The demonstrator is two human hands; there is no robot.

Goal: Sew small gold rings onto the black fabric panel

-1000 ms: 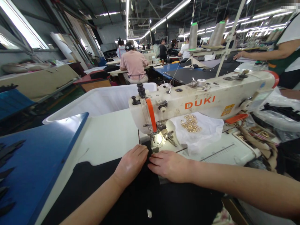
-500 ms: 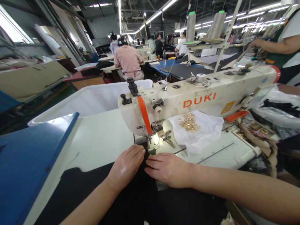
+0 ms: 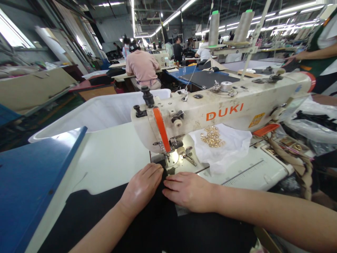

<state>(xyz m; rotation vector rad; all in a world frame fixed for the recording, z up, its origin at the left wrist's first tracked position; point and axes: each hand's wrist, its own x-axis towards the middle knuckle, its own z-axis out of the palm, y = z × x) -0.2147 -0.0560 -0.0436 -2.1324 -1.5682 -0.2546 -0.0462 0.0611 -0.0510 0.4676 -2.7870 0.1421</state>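
A black fabric piece [image 3: 147, 225] lies on the white table, its far end under the needle area [image 3: 168, 158] of a cream DUKI sewing machine [image 3: 223, 109]. My left hand [image 3: 140, 189] presses flat on the fabric just left of the needle. My right hand [image 3: 188, 191] rests palm down on the fabric to the right, fingertips pointing left and nearly touching the left hand. Both hands hold the cloth down; neither wraps around it.
A white cloth [image 3: 223, 149] with several gold metal rings [image 3: 212, 137] sits under the machine arm. A blue board [image 3: 31, 182] stands at left, a white bin [image 3: 102, 112] behind the table. Tan straps [image 3: 292, 154] lie at right. Other people work at stations behind.
The view shifted a little to the right and down over the second. Both hands stay pressed on the black fabric at the needle, with barely any movement.
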